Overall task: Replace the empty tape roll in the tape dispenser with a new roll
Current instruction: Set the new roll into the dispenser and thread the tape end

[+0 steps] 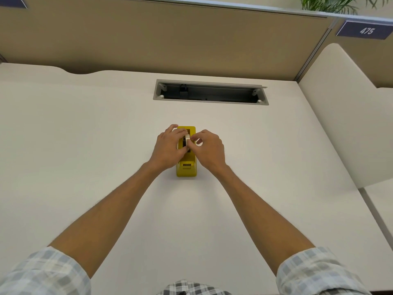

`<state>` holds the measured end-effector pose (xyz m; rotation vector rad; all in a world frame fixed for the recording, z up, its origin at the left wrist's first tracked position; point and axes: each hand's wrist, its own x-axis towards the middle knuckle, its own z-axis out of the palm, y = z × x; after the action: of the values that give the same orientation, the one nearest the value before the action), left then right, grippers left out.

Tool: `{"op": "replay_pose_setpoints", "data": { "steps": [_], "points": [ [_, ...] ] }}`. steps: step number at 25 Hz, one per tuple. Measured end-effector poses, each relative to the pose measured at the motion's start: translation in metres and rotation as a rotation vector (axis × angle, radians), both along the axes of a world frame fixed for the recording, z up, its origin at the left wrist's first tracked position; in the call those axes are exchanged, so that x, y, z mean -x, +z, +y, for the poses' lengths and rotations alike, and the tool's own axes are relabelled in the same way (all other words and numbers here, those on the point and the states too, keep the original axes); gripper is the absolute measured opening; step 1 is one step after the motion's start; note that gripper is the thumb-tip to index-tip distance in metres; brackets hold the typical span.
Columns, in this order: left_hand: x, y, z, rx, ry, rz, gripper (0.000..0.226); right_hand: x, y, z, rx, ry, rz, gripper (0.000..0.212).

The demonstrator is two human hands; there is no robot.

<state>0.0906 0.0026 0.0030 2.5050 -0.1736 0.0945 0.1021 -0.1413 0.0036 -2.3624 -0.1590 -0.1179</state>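
A yellow tape dispenser [186, 170] stands in the middle of the white desk, its cutter end towards me. A pale tape roll [187, 137] sits upright over the dispenser's open slot. My left hand [168, 148] holds the roll from the left, with fingers curled round it and the dispenser's side. From the right, my right hand [209, 150] pinches the roll's rim between thumb and forefinger. The lower half of the roll and the slot are hidden by my fingers. I cannot tell whether the roll rests in the slot or hangs just above it.
An open grey cable tray [210, 93] is cut into the desk [85, 135] behind the dispenser. A tan partition wall [170, 39] rises behind the desk, and a white side panel [344, 116] stands at the right. A sign reading 475 [365, 30] hangs top right.
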Motion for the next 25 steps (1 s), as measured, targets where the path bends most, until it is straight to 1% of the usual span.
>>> {"op": "replay_pose_setpoints", "data": {
  "steps": [5, 7, 10, 12, 14, 16, 19, 21, 25],
  "points": [
    [0.007, -0.001, -0.003, 0.102, 0.06, -0.002, 0.039, 0.0, 0.001, 0.002, -0.007, -0.023, 0.011, 0.024],
    [0.009, -0.003, -0.001, 0.115, 0.051, -0.007, 0.036, 0.001, 0.001, 0.002, -0.008, -0.027, 0.01, 0.024],
    [0.011, -0.005, 0.002, 0.126, 0.016, -0.067, 0.033, 0.0, 0.0, 0.002, -0.003, -0.029, 0.012, 0.024],
    [0.012, -0.004, 0.003, 0.137, 0.032, -0.092, 0.037, 0.001, 0.001, 0.002, 0.013, -0.027, 0.009, 0.025],
    [0.011, -0.002, 0.002, 0.116, 0.038, -0.088, 0.045, 0.002, 0.001, 0.002, 0.02, -0.026, 0.015, 0.024],
    [0.006, -0.001, 0.001, 0.047, 0.018, -0.035, 0.052, 0.003, 0.001, 0.002, 0.023, -0.026, 0.02, 0.023],
    [0.001, 0.001, 0.002, -0.06, -0.03, 0.033, 0.05, 0.003, 0.002, 0.003, 0.015, -0.037, 0.028, 0.022],
    [0.003, 0.003, 0.0, -0.024, -0.027, 0.022, 0.045, 0.003, 0.001, 0.004, -0.004, -0.052, 0.039, 0.021],
    [0.012, 0.006, -0.004, 0.112, 0.052, 0.028, 0.039, 0.003, 0.0, 0.006, -0.038, -0.078, 0.052, 0.023]
  ]
}}
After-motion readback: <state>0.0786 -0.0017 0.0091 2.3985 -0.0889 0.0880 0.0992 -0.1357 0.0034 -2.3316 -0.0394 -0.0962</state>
